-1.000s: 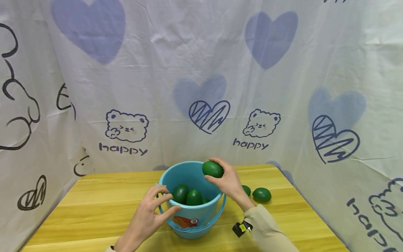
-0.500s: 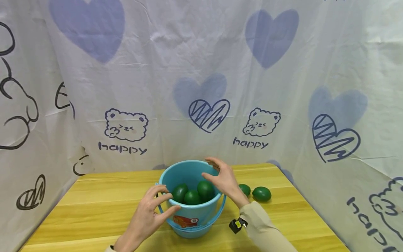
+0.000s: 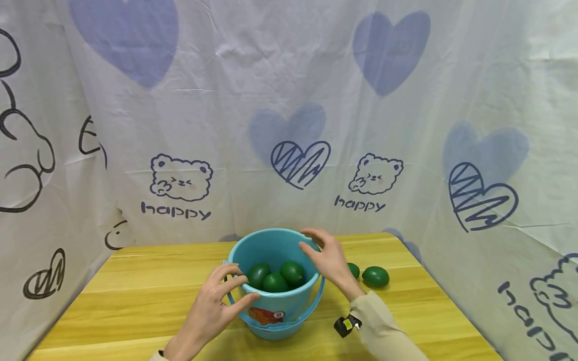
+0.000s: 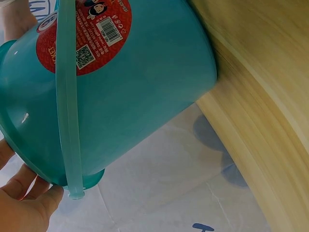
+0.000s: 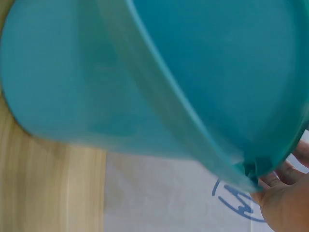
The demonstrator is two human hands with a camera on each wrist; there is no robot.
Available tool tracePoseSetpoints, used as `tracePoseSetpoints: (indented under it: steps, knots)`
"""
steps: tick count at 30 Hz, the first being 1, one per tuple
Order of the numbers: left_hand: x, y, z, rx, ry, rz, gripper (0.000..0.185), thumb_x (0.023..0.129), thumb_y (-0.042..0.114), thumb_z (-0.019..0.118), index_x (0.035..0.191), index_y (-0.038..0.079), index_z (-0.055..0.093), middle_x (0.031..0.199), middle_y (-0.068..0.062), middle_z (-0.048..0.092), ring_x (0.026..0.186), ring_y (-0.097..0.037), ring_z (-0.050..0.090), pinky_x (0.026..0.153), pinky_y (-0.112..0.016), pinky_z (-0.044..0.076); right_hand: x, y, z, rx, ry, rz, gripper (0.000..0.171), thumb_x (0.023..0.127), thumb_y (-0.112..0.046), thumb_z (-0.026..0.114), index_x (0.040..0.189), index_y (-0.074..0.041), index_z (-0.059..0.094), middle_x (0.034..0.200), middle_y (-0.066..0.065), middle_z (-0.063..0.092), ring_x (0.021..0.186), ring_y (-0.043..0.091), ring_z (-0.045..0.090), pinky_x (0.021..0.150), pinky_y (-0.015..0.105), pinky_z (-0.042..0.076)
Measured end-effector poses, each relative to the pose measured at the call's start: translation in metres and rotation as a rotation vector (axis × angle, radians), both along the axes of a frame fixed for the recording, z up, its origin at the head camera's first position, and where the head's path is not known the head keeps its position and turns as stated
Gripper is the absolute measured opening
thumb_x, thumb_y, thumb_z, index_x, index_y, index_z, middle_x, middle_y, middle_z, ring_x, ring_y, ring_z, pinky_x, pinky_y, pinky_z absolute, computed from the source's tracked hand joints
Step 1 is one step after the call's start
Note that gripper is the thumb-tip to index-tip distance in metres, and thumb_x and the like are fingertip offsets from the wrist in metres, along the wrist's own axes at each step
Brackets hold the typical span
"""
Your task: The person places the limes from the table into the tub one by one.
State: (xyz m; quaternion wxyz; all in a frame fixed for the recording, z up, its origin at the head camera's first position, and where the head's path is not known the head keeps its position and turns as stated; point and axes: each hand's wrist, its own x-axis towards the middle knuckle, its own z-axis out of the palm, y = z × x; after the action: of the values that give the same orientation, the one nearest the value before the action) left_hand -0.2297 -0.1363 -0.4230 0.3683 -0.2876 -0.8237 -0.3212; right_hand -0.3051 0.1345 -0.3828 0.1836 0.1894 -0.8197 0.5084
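A light blue bucket stands on the table in the head view, holding several dark green, smooth avocados. My left hand holds the bucket's rim at the left, with thumb and fingers at the edge; the left wrist view shows that hand beside the handle's joint. Over the right side of the rim is my right hand, its fingers loosely bent and nothing held. In the right wrist view this hand is by the rim near the handle joint. The bucket's lower contents are hidden.
Two more avocados lie on the wooden table right of the bucket: one in full view, one partly behind my right wrist. The bucket's handle hangs down in front. A printed white curtain encloses the table's back and sides.
My right hand has let go of an avocado, which dropped into the right side of the bucket, then drew slightly right towards the rim. The left hand has stayed at the rim.
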Motion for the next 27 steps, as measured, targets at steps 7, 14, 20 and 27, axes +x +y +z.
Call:
tracePoseSetpoints:
  steps: [7,14,20,27]
  knots:
    - [0.000,0.000,0.000,0.004,0.002,0.006,0.026,0.074,0.032,0.086,0.094,0.018,0.075,0.111,0.006,0.061,0.115,-0.020,0.055,0.092,-0.051,0.055,0.000,0.019,-0.009,0.001,-0.021,-0.042,0.030,0.094,-0.024,0.068,0.121,-0.010,0.068,0.123,0.007,0.066,0.122,0.027,0.059,0.108,0.042,0.046]
    - [0.001,0.000,0.000,0.001,0.002,0.010,0.026,0.074,0.033,0.086,0.093,0.018,0.075,0.110,0.007,0.061,0.114,-0.018,0.055,0.091,-0.049,0.055,-0.002,0.044,-0.024,-0.002,-0.031,-0.084,0.031,0.096,-0.024,0.065,0.122,-0.008,0.067,0.123,0.011,0.066,0.119,0.031,0.061,0.103,0.045,0.050]
    - [0.001,0.000,0.000,0.001,-0.023,0.014,0.027,0.074,0.033,0.085,0.094,0.018,0.075,0.111,0.007,0.060,0.116,-0.019,0.055,0.093,-0.049,0.055,-0.001,0.065,-0.033,0.023,-0.055,-0.148,0.029,0.098,-0.026,0.061,0.122,-0.010,0.067,0.123,0.011,0.067,0.116,0.029,0.063,0.097,0.043,0.054]
    - [0.001,0.000,0.001,-0.003,-0.020,0.013,0.027,0.074,0.033,0.086,0.094,0.019,0.075,0.111,0.007,0.060,0.115,-0.019,0.055,0.093,-0.049,0.055,-0.001,0.084,-0.042,0.047,-0.107,-0.183,0.028,0.097,-0.022,0.063,0.123,-0.011,0.066,0.125,0.010,0.066,0.118,0.027,0.061,0.099,0.041,0.053]
